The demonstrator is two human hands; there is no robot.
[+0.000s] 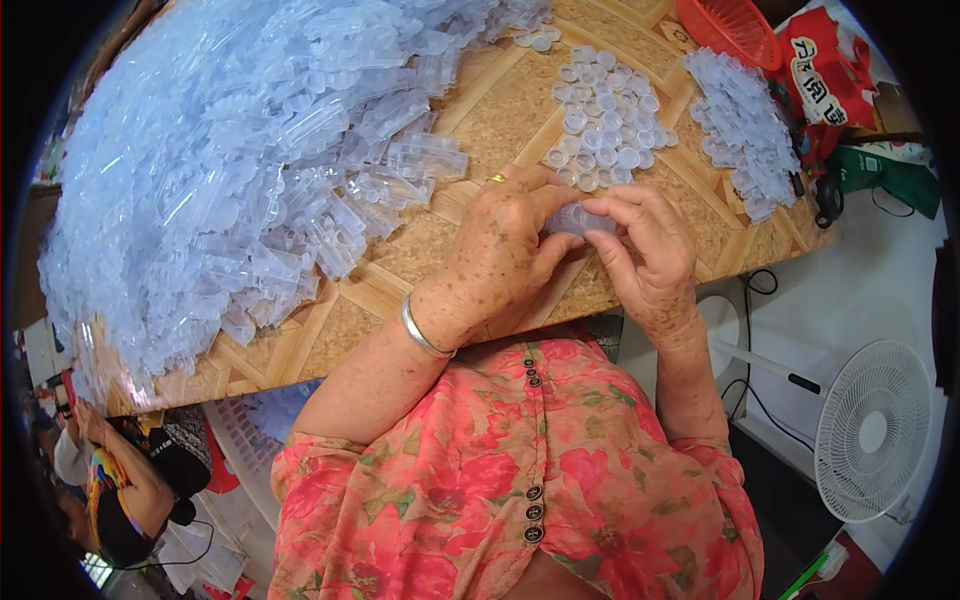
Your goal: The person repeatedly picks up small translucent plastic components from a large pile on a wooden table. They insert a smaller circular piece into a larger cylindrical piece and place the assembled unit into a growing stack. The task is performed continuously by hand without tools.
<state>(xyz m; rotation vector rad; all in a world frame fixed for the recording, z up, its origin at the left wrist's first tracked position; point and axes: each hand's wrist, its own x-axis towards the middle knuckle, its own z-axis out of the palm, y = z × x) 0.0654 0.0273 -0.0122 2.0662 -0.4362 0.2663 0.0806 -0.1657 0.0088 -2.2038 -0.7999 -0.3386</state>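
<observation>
Between my hands, above the wooden-patterned table (pixel 480 100), is a small translucent plastic piece (pixel 573 219), roundish and partly covered by my fingers. My left hand (pixel 505 235), with a ring and a silver bangle, closes thumb and fingers around its left side. On the other side my right hand (pixel 648 250) pinches its edge with thumb and fingertips. Just beyond my hands lies a loose group of small round clear caps (pixel 606 125). A large heap of clear moulded plastic pieces (pixel 230 160) covers the left of the table.
At the right lies a smaller pile of clear plastic pieces (pixel 740 130). Behind it are a red basket (pixel 735 30) and a red bag (pixel 825 75). Black scissors (pixel 828 200) hang at the table's right edge. A white fan (pixel 873 432) stands lower right; another person (pixel 135 490) sits lower left.
</observation>
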